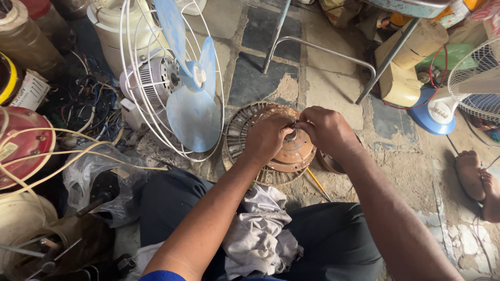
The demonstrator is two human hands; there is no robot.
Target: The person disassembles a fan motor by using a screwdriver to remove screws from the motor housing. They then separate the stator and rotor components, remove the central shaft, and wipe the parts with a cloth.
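A: In the middle of the frame, what are the two hands on?

B: Both meet over a round, rust-brown motor housing (pixel 291 151) that sits on a dusty wire fan guard (pixel 237 132) on the stone floor (pixel 333 88). The left hand (pixel 268 136) comes in from the lower left and the right hand (pixel 325 130) from the lower right; their fingertips pinch together at the small hub on top of the housing. Both are closed in a grip there, though what exactly they pinch is too small to tell.

A: And around them?

B: Just below the housing a grey rag (pixel 263 231) lies across the person's dark trousers. A thin yellow-handled tool (pixel 317 184) lies on the floor at the housing's lower right edge.

A: The upper left?

B: A white fan with pale blue blades (pixel 190 99) lies tilted inside its white cage, just left of the housing. Left of that is a tangle of wires (pixel 83 104) and a red round casing (pixel 23 145) at the frame's left edge.

A: The right side?

B: Another fan with a blue base (pixel 435 112) stands at the upper right, and someone else's bare feet (pixel 479 179) rest at the right edge.
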